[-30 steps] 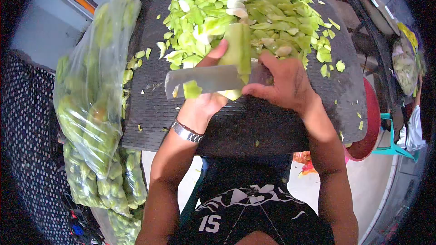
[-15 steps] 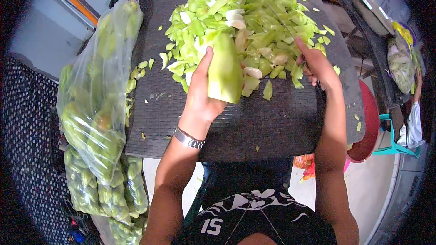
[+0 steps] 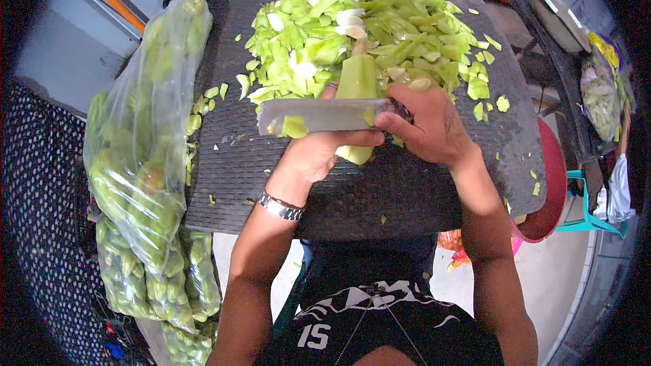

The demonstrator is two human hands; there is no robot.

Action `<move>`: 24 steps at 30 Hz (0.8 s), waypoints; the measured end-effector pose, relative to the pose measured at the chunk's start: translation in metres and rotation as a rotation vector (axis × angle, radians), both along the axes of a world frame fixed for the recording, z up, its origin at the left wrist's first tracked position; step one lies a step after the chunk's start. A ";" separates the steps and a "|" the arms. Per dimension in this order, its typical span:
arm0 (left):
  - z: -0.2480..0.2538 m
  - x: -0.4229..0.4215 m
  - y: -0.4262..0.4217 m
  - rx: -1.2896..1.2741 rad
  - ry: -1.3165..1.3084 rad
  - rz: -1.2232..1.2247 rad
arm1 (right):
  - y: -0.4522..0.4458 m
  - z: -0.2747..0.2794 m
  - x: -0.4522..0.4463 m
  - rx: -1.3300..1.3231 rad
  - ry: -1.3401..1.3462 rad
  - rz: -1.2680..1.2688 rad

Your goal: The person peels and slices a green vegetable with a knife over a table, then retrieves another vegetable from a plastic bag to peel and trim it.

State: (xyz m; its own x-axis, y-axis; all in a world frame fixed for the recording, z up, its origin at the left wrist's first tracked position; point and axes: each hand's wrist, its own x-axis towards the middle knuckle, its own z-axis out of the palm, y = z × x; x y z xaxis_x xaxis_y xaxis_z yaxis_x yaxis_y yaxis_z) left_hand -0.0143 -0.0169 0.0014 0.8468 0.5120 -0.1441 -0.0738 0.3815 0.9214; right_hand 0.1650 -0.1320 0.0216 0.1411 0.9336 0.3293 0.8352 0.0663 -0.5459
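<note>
My left hand (image 3: 319, 152) is wrapped round a pale green peeled vegetable (image 3: 358, 76), held over the near part of the dark ribbed table. In my right hand (image 3: 434, 122) is a wide-bladed knife (image 3: 315, 115), gripped by its handle. The blade lies crosswise over the vegetable and points left, with a green scrap stuck to it. Just beyond both hands spreads a large heap of green and white peelings (image 3: 298, 34). The blade partly hides the vegetable and my left fingers.
Clear plastic bags of green vegetables (image 3: 146, 190) stand along the left side of the dark table (image 3: 325, 210). A red round container (image 3: 546, 196) and a turquoise stool (image 3: 590, 210) are at the right. Farther right hangs a bag (image 3: 600, 95).
Since half a second ago, my right hand has brought the knife back from the heap's right side to lie across the vegetable. My left hand has tilted the vegetable and shifted slightly.
</note>
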 end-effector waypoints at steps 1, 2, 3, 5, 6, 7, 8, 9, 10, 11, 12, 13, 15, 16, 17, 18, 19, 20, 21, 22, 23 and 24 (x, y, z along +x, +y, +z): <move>0.003 0.000 -0.002 0.096 0.006 0.003 | -0.001 -0.001 0.000 0.003 -0.029 -0.002; 0.007 0.001 -0.008 0.051 -0.023 0.029 | -0.003 -0.001 0.001 0.004 -0.056 -0.007; 0.011 0.001 -0.009 0.060 0.011 0.018 | -0.004 -0.002 0.002 0.008 -0.068 -0.015; 0.017 -0.001 -0.008 0.084 0.076 -0.005 | -0.002 -0.005 0.009 0.020 -0.093 -0.032; 0.015 -0.002 -0.006 0.067 0.096 -0.036 | -0.002 -0.008 0.011 0.049 -0.113 -0.065; 0.012 -0.003 -0.003 0.052 0.115 -0.069 | -0.001 -0.010 0.013 0.078 -0.132 -0.099; 0.010 -0.002 -0.001 0.036 0.134 -0.101 | 0.000 -0.011 0.016 0.107 -0.153 -0.133; 0.009 0.000 -0.003 0.079 0.087 -0.102 | 0.002 -0.010 0.023 0.059 -0.077 -0.167; 0.008 0.002 -0.006 0.120 0.041 -0.104 | 0.002 -0.010 0.031 0.010 0.000 -0.202; 0.008 0.003 -0.009 0.162 -0.007 -0.106 | 0.002 -0.009 0.041 -0.037 0.077 -0.237; 0.011 0.001 -0.010 0.108 0.008 -0.122 | 0.004 -0.010 0.049 -0.037 0.140 -0.216; 0.012 0.001 -0.010 0.111 0.017 -0.117 | 0.003 -0.011 0.051 -0.040 0.143 -0.207; 0.013 0.001 -0.008 0.115 0.034 -0.104 | 0.002 -0.011 0.051 -0.050 0.147 -0.186; 0.014 0.002 -0.006 0.105 0.042 -0.094 | 0.002 -0.006 0.041 -0.038 0.107 -0.137; 0.015 0.001 -0.005 0.094 0.052 -0.081 | -0.001 0.001 0.024 -0.029 0.069 -0.085; 0.015 0.001 -0.004 0.083 0.061 -0.065 | -0.002 0.005 0.010 -0.019 0.030 -0.030; 0.014 0.000 -0.005 0.081 0.035 -0.033 | -0.001 0.004 0.003 -0.023 0.015 -0.027; 0.012 -0.002 -0.006 0.078 0.014 -0.008 | -0.002 0.003 -0.004 -0.028 0.004 -0.030; 0.011 -0.004 -0.008 0.075 -0.007 0.012 | -0.003 0.002 -0.008 -0.033 -0.007 -0.039; 0.010 -0.004 -0.009 0.070 -0.031 0.030 | -0.003 0.003 -0.005 -0.035 -0.040 -0.049; 0.010 -0.004 -0.009 0.078 0.026 0.001 | -0.003 0.001 0.000 0.000 -0.045 -0.073; 0.011 -0.005 -0.005 0.091 0.080 -0.027 | -0.001 -0.002 0.006 0.038 -0.053 -0.096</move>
